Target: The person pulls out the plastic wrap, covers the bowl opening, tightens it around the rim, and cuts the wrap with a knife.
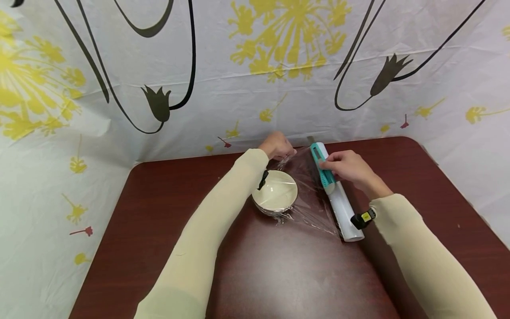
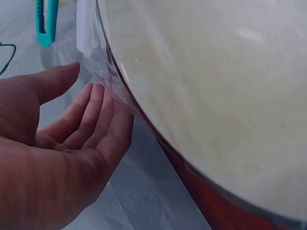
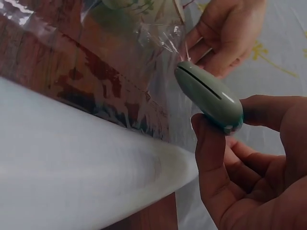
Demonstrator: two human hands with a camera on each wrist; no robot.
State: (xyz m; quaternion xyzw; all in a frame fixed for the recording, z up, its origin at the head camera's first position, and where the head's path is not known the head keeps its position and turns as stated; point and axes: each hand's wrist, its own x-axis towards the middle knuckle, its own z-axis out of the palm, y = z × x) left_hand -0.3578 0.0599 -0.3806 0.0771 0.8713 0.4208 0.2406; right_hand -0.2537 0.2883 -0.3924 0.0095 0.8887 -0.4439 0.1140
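My right hand (image 1: 350, 168) pinches a teal utility knife (image 1: 318, 159) between thumb and fingers, over the upper part of a white roll of cling film (image 1: 345, 215). A bit of blade sticks out at the knife's far end. From the roll, clear film (image 1: 308, 206) stretches left across a cream bowl (image 1: 275, 191) and hangs crumpled at its near rim. Beyond the bowl is my left hand (image 1: 277, 146). In the left wrist view its thumb stands apart from the fingers (image 2: 98, 112), whose tips touch the film beside the rim.
Everything lies on a dark red-brown table (image 1: 279, 274). Directly behind its far edge hangs a white sheet (image 1: 255, 106) printed with yellow and dark flowers. Each sleeve carries a small black wrist camera, the right one (image 1: 362, 218) close beside the roll.
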